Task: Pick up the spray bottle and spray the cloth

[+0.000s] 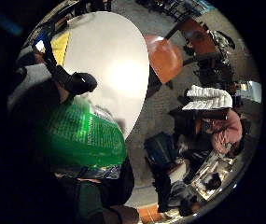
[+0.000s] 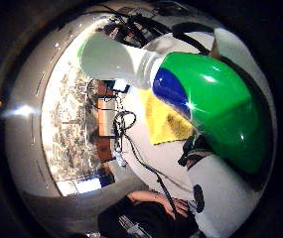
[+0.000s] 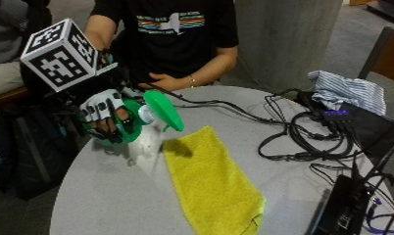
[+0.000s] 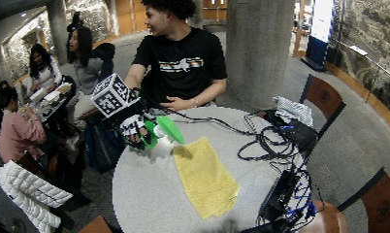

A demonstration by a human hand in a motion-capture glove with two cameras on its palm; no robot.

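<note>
- My gloved right hand (image 3: 104,113) is curled round the body of the spray bottle (image 3: 145,116) and holds it up off the table (image 3: 106,196), at the left of the outside view.
- My fingers (image 3: 112,120) and the glove cover most of the bottle's body there; only its green head, tipped over toward the cloth, and a bit of white neck show plainly.
- I cannot make out the nozzle opening or the trigger in any view.
- In the thumb-side palm view the green head with a blue patch (image 2: 215,106) and the white neck fill much of the picture, so the yellow cloth (image 2: 166,121) shows only as a patch behind them.
- In the little-finger-side palm view the bottle's green label (image 1: 83,135) sits close up; its print is too small to read.
- One spray bottle, one yellow cloth (image 3: 210,183), one round table.
- The cloth lies flat in the centre of the outside view, running toward the lower right, and its near corner is folded over.
- The bottle's shadow falls on the cloth's upper end.
- My bare left hand (image 3: 159,82) rests at the table's far edge, upper centre.
- A tangle of black cables (image 3: 301,132) lies at the right; I cannot count them.
- A striped cloth (image 3: 347,90) sits at the upper right, and dark devices at the lower right are cut off by the frame.
</note>
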